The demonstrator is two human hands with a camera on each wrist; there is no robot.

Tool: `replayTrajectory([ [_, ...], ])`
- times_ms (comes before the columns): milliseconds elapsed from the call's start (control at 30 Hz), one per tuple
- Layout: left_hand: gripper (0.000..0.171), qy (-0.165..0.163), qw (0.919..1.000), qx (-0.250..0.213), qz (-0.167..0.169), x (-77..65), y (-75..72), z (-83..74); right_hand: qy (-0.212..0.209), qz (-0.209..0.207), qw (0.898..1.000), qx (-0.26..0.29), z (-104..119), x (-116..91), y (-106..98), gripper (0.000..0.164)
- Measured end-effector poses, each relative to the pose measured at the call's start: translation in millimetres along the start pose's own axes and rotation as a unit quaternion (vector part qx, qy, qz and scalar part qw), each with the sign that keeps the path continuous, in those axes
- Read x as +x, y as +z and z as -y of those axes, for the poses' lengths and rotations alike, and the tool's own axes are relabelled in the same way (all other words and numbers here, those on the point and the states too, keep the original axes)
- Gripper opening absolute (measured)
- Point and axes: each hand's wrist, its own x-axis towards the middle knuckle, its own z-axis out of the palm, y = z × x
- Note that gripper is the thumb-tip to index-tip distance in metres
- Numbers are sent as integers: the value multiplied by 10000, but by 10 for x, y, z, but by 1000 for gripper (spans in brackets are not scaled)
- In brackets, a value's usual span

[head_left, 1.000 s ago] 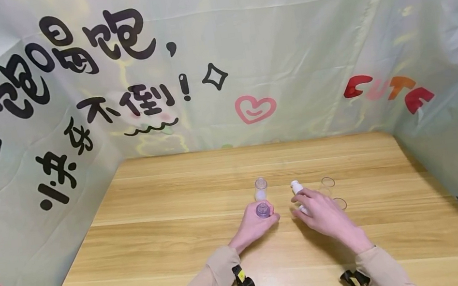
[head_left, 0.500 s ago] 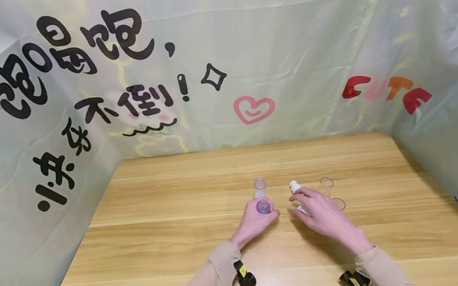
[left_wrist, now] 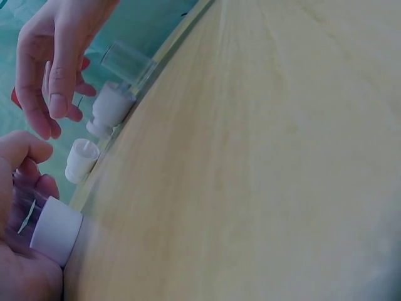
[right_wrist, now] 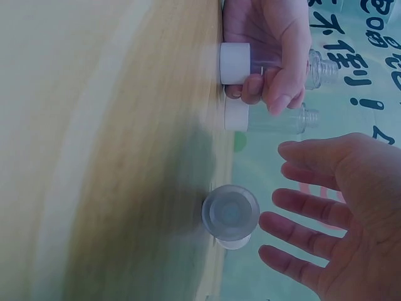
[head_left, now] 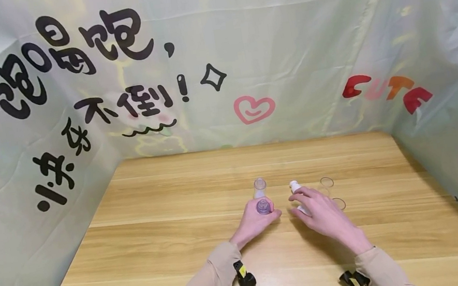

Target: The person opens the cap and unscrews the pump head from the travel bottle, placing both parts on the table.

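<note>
My left hand (head_left: 252, 222) grips a clear, purplish bottle (head_left: 263, 207) with a threaded neck and a white base (right_wrist: 235, 64). The bottle is upright, its base at the tabletop. Just behind it stands a second clear bottle (head_left: 260, 186), also white at the bottom and uncapped. My right hand (head_left: 324, 213) hovers with spread, relaxed fingers over white pump tops lying on the table. One small white pump top (left_wrist: 82, 160) lies nearer the left hand, and a larger white piece (left_wrist: 113, 105) lies beyond it. From the right wrist view, a round frosted end (right_wrist: 230, 212) faces the camera below the fingers.
Clear cylindrical covers, showing as thin rings, stand right of the right hand: one cover (head_left: 327, 182) farther back, another cover (head_left: 340, 203) nearer. The wooden table (head_left: 160, 250) is enclosed by printed cloth walls (head_left: 287, 56) at back and sides.
Over the first half second, my left hand shifts the gripped bottle slightly away, closer to the bottle behind. Since then both hands stay nearly still.
</note>
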Motion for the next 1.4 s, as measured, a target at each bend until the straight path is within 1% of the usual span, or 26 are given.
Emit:
replayTrajectory([
  [167,16,59,10000,76,-24,-14,6,-22,-44,-62,10000,21,8,-2,-10,29],
  [267,15,69,9999,120,-8,-32,10,-69,-44,-72,10000,43,17,1,-17,28],
  [400,17,31,10000,3,34,-64,3,-161,-2,-39,9999,102,28,7,-27,29],
  [467,18,-7,10000,-95,27,-71,1,-178,18,-26,9999,122,31,8,-31,29],
  [533,18,-28,9998,-186,3,-67,3,-161,25,-25,9999,135,30,8,-32,29],
  [700,17,-61,9996,-249,-76,-42,14,-60,-20,-76,9998,186,13,11,-40,30],
  [800,17,-108,9996,-207,-129,-36,16,-29,-45,-119,9997,215,1,18,-52,30],
  [900,16,-165,9996,-114,-206,-42,19,-35,-50,-149,9996,229,-4,23,-70,30],
  [1000,15,-179,9995,-43,-261,-63,14,-101,-13,-173,9995,268,-3,23,-90,29],
  [1133,16,-38,9996,-122,-237,-140,-25,-294,38,-274,9992,285,-4,20,-113,30],
  [1233,18,24,9997,-165,-170,-125,-34,-241,45,-346,9990,270,-13,16,-126,29],
  [1367,21,24,9997,-243,-38,-50,-27,-47,31,-381,9989,254,-30,13,-139,29],
  [1400,21,36,9996,-275,-2,-50,-36,-52,21,-387,9989,246,-33,12,-144,29],
])
